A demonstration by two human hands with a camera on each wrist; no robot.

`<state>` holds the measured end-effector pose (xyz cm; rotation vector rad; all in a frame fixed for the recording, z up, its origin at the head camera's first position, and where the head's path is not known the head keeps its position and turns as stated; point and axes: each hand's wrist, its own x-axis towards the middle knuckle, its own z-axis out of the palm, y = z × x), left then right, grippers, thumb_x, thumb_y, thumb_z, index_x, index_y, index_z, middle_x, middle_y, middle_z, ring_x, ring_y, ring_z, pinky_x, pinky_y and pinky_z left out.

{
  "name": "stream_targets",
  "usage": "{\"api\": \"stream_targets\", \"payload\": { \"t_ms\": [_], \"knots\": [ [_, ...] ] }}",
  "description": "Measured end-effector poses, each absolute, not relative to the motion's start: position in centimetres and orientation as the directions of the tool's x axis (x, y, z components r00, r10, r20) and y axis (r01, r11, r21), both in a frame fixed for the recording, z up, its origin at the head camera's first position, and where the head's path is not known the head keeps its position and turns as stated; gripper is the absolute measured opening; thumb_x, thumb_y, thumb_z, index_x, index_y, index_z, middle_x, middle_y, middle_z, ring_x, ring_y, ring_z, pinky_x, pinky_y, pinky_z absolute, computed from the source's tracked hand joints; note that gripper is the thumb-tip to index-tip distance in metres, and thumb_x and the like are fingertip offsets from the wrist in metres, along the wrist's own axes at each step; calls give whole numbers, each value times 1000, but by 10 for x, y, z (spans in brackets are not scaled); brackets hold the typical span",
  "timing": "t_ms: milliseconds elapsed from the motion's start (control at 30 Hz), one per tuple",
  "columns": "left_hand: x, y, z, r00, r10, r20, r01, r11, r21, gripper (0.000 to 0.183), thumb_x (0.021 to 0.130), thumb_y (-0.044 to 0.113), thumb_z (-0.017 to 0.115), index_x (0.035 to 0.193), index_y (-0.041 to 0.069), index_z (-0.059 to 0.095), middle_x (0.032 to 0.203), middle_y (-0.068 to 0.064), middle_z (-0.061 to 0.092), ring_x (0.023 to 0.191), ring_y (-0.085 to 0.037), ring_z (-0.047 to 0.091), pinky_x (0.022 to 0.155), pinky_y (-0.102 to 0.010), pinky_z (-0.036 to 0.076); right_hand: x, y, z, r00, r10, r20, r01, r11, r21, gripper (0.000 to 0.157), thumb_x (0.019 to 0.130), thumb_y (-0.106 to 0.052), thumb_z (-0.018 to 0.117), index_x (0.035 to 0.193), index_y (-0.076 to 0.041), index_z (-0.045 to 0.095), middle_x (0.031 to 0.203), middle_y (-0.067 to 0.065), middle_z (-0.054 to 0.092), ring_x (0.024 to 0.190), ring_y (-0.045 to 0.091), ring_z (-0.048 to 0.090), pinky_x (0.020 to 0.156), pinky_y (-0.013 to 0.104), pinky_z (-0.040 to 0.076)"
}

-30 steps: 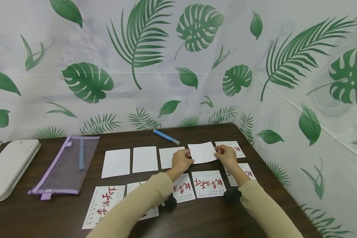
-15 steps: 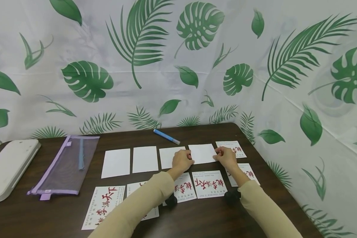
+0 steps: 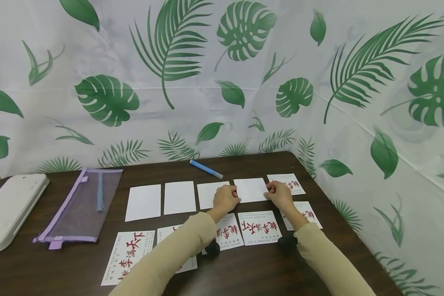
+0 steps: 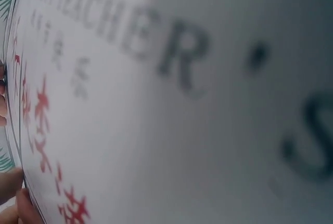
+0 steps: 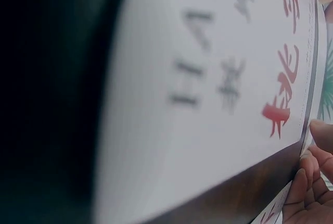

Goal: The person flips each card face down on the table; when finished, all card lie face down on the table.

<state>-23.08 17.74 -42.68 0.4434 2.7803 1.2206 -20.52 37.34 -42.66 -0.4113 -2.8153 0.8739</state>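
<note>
Observing one blank card (image 3: 249,190) flat on the dark worktop (image 3: 237,273), in the far row, between the two hands. We note a plain white upper face, smooth and unmarked, roughly rectangular, with straight edges and its longer side running left to right. Left hand (image 3: 225,199): thumb and fingers pinching the card's left edge. Right hand (image 3: 280,195): thumb and forefinger pinching its right edge, the other fingers bent behind.

To its left we count three similar white cards (image 3: 179,197), the nearest partly hidden by the left hand. To its right lies a printed card (image 3: 286,183) with red characters. Nearer us, just below, we see another teacher's-day card (image 3: 260,227), red brush-style lettering over small dark print. A blue marker (image 3: 206,169) lies beyond the row.
</note>
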Motion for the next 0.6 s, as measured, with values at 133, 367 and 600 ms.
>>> {"api": "stream_targets", "payload": {
  "t_ms": [133, 367, 600],
  "knots": [
    [-231, 176, -425, -957, 287, 47, 217, 596, 773, 10, 76, 11, 75, 81, 6, 67, 71, 2, 62, 67, -14, 54, 58, -26, 42, -206, 377, -422, -933, 328, 144, 181, 780, -599, 24, 79, -5, 70, 100, 5, 64, 74, 9, 58, 68, 19, 51, 61, 28, 38],
    [-238, 178, -425, -942, 324, 88, 212, 373, 903, 43, 80, 14, 73, 120, 2, 63, 86, -1, 68, 69, -12, 62, 61, -26, 52, -210, 405, -405, -844, 493, 209, 196, 647, -736, 22, 85, -10, 65, 103, 3, 65, 79, 9, 58, 68, 13, 48, 58, 23, 38],
    [-226, 189, -396, -925, 378, -42, 92, 330, 939, 50, 81, 10, 72, 127, 0, 56, 103, -14, 67, 78, -19, 63, 58, -22, 50, -201, 437, -409, -834, 548, 68, 308, 564, -766, 31, 88, -12, 63, 114, 4, 61, 89, 9, 55, 75, 12, 47, 58, 17, 38]
  ]
}}
